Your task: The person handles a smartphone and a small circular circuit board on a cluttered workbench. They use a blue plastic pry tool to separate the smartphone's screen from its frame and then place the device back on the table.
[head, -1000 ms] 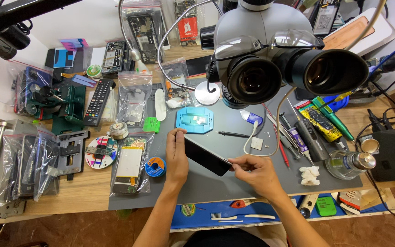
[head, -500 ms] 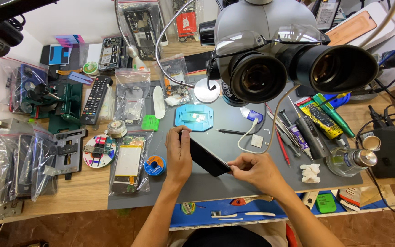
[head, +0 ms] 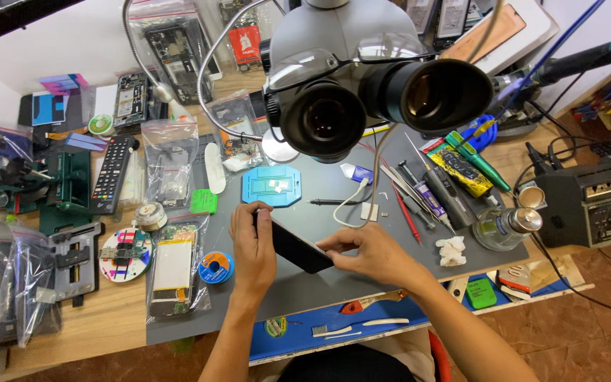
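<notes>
A black smartphone (head: pixel 297 245) is tilted up on its edge over the grey work mat (head: pixel 334 290). My left hand (head: pixel 252 244) grips its left end from above. My right hand (head: pixel 362 252) holds its right end, fingertips pinched on the lower edge. Both hands are close together near the mat's middle. A blue square fixture (head: pixel 271 185) lies just beyond the phone.
A large stereo microscope (head: pixel 362 85) hangs over the mat's far side. Tweezers and tools (head: pixel 419 187) lie at the right, with a glass bottle (head: pixel 503 226) and a soldering station (head: pixel 585 205). Bagged parts (head: pixel 171 163), a remote (head: pixel 111 173) and a solder spool (head: pixel 213 267) crowd the left.
The view has shifted slightly. Both hands keep their hold on the phone, which has tilted up a little more; my right hand's fingers have slid along its lower edge.
</notes>
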